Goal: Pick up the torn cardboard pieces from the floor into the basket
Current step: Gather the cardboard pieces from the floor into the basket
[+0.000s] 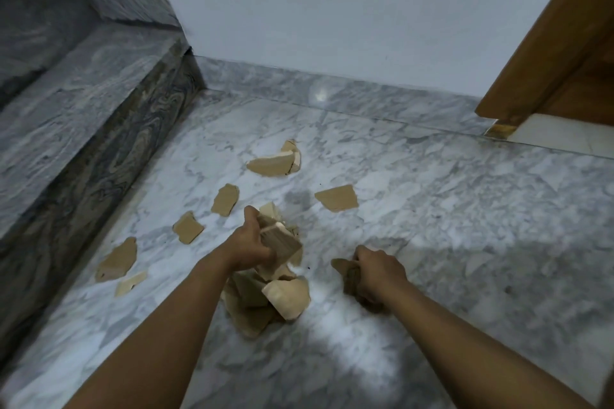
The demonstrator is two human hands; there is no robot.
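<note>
While both arms reach down over the marble floor [432,209], the left hand [251,242] has its grip clenched round a wad of cardboard pieces [279,239]; the right hand [378,272] grasps a darker scrap [352,276]; loose pieces [337,197] lie scattered toward the stair step [83,103]; a heap [265,299] sits beneath the left wrist.

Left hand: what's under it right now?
The left hand grips several cardboard pieces. Beneath it lies a heap of torn pieces on the marble floor. The forearm covers the heap's left edge, so anything there is hidden.
</note>
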